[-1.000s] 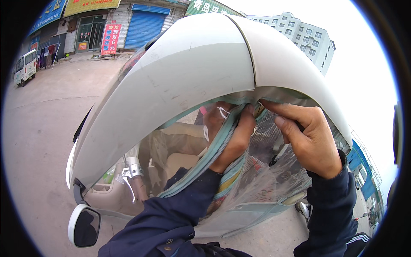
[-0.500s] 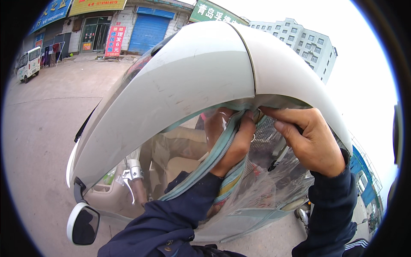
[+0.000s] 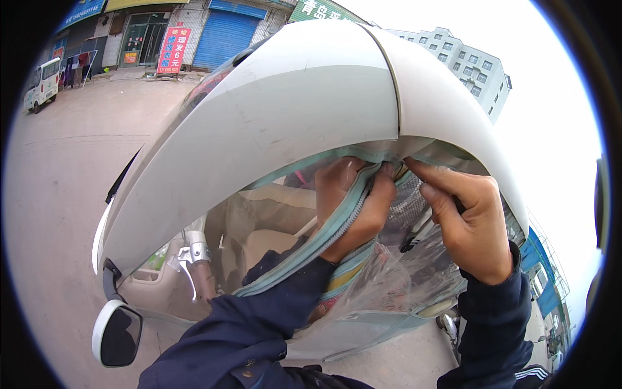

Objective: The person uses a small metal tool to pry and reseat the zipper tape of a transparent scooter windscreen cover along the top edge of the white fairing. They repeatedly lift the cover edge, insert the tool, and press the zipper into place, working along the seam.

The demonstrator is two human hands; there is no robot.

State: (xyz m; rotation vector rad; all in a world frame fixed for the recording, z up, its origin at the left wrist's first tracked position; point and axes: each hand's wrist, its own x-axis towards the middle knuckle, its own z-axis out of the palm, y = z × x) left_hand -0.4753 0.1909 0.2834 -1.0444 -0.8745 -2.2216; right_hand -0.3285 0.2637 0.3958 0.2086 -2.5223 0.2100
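A clear plastic curtain edged with pale green tape hangs below the white roof of a small enclosed vehicle. My left hand reaches through the curtain's opening. It is closed round the zipper edge near the top, with some fingers behind the plastic and the thumb in front. On the other side of the opening, my right hand is curled, its index fingertip at the zipper's upper end just under the roof rim. Its thumb is bent below the index finger. What lies between those fingers is hidden.
Through the plastic show a handlebar with a brake lever and beige seats. A side mirror sticks out at lower left. Beyond are a white van, a red sign board, a blue shutter and a pale building.
My view has shifted slightly. Both hands stay by the zipper's top, and the right hand has dropped a little at the wrist.
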